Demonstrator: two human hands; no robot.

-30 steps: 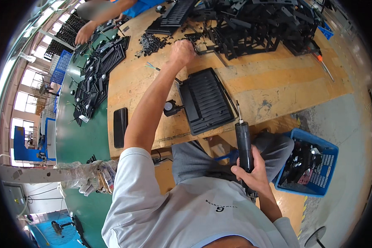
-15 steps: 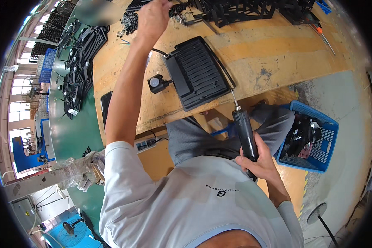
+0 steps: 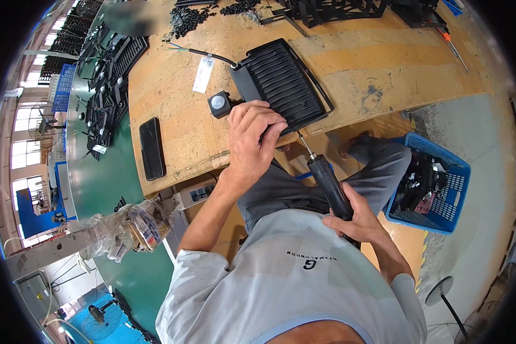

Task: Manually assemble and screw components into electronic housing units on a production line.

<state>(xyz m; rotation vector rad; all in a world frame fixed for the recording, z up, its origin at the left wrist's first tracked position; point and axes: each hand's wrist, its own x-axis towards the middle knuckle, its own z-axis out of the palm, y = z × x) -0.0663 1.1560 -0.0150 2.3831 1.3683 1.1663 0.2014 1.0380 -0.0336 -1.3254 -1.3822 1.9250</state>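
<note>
A black floodlight (image 3: 284, 80) with a ribbed back lies on the wooden bench near its front edge. A small sensor (image 3: 218, 104) with a pale round lens juts from its left side, and a black cable with bare coloured wire ends and a white tag (image 3: 203, 74) leaves its far corner. My left hand (image 3: 251, 135) is over the floodlight's near left corner, its fingers closed; whatever they pinch is hidden. My right hand (image 3: 355, 215) is wrapped round a black electric screwdriver (image 3: 331, 186), whose bit points toward the floodlight's near edge, beside my left fingertips.
Loose screws (image 3: 192, 22) lie heaped at the bench's far side, near black metal brackets (image 3: 332, 10). A phone (image 3: 152, 148) rests at the left edge. An orange-handled screwdriver (image 3: 453, 49) is far right. A blue crate (image 3: 461, 189) of black parts stands at right.
My left hand has come back from the screw heap to the floodlight's near corner. My right hand has shifted the electric screwdriver slightly left, tilting it further left.
</note>
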